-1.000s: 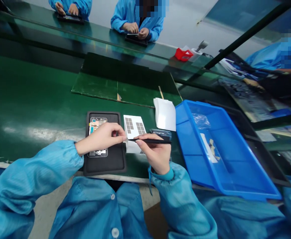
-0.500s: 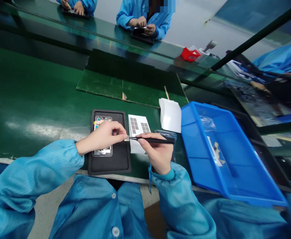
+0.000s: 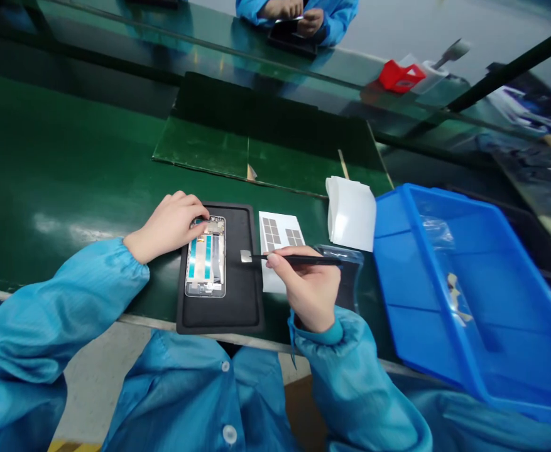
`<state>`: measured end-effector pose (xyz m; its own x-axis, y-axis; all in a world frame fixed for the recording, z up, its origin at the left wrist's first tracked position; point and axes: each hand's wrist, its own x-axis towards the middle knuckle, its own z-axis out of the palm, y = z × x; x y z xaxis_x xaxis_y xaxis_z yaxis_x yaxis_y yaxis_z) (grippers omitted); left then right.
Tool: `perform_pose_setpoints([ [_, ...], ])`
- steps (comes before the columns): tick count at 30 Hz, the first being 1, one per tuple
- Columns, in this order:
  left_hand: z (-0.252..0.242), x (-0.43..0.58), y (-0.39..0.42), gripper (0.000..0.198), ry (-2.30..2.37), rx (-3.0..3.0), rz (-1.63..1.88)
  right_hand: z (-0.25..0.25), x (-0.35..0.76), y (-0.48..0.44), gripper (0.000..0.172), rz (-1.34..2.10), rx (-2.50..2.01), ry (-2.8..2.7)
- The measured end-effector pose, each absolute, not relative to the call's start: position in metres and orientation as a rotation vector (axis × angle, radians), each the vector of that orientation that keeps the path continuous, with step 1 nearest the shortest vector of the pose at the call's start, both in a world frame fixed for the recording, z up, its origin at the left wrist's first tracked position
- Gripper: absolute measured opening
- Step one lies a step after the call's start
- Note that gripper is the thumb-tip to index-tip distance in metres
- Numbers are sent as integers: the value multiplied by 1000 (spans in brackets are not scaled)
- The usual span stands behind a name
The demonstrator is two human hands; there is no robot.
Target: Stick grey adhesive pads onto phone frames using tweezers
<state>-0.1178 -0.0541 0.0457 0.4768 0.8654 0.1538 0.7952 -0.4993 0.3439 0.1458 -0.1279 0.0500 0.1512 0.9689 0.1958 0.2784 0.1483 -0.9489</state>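
Above the mat [image 3: 242, 301] — right hand [image 3: 306, 289] holds tweezers [image 3: 298, 258].

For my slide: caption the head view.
Left hand steadies a phone frame on a black mat; right hand holds tweezers with a metal piece.

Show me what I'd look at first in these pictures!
The big bright blue plastic tray on the right would catch your eye first, sitting by the green workbench. Next you'd see the open phone frame with teal strips, lying on a black mat in the middle, with the left hand at its top corner. Beside it, the right hand holds black tweezers with a tiny silver piece at their tip.
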Motion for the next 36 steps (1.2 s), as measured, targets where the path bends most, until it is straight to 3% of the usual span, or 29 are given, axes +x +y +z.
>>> perform_pose_setpoints([
  [13, 41, -115, -61, 30, 1517, 2674, 237, 42, 84, -110, 16, 1174, -1420, -1282],
  [25, 41, -137, -103, 22, 1444, 2608, 578, 36, 81, -108, 11, 1116, -1462, -1478],
  [36, 32, -138, -108, 18, 1423, 2658, 577, 38, 80, -109, 8, 1055, -1484, -1510],
])
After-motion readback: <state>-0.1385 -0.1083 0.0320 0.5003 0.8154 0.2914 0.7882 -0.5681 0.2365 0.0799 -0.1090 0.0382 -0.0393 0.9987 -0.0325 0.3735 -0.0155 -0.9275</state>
